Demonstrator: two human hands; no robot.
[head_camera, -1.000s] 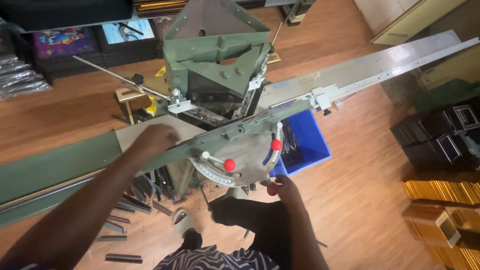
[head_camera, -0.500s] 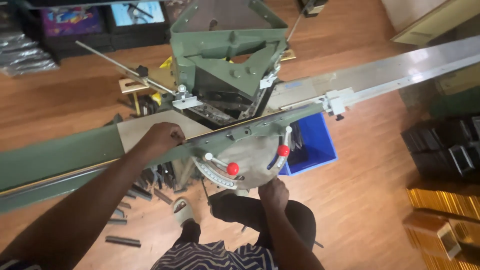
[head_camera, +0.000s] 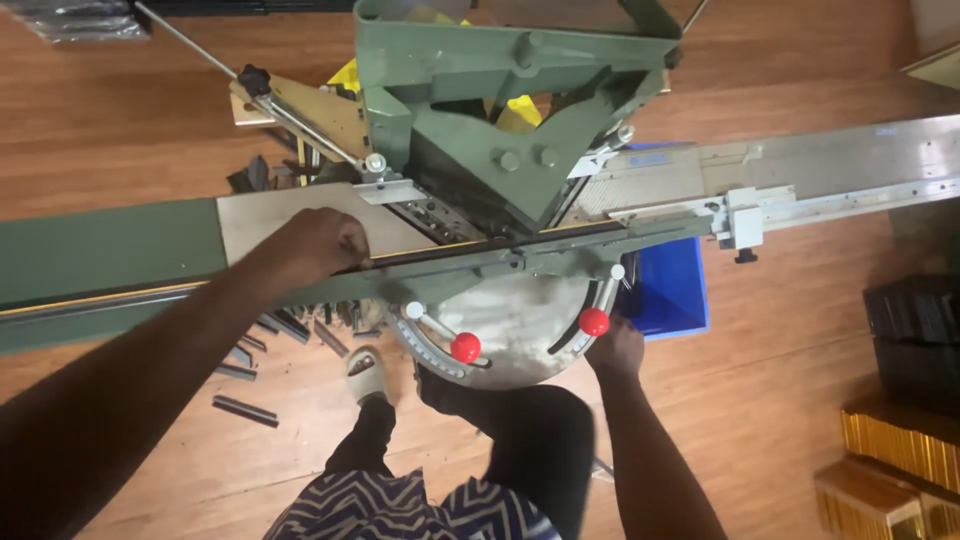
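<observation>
A green cutting machine (head_camera: 500, 130) stands in front of me, with a long green and metal bed running left to right. A dark strip of moulding (head_camera: 470, 252) lies along its fence. My left hand (head_camera: 310, 245) presses down on the strip's left part, fingers curled over it. My right hand (head_camera: 615, 350) is below the round grey table (head_camera: 510, 325), closed at the lever with the right red knob (head_camera: 594, 321). A second red knob (head_camera: 465, 347) sits to the left, untouched.
A blue bin (head_camera: 670, 290) stands under the right rail (head_camera: 830, 185). Short dark offcuts (head_camera: 245, 375) lie on the wooden floor at left. Stacks of dark and gold mouldings (head_camera: 900, 440) sit at right. My foot in a pale sandal (head_camera: 366, 373) is under the machine.
My view has shifted closer over the machine. My right hand has risen from below the round table up to the right red knob's lever. My left hand stays on the strip.
</observation>
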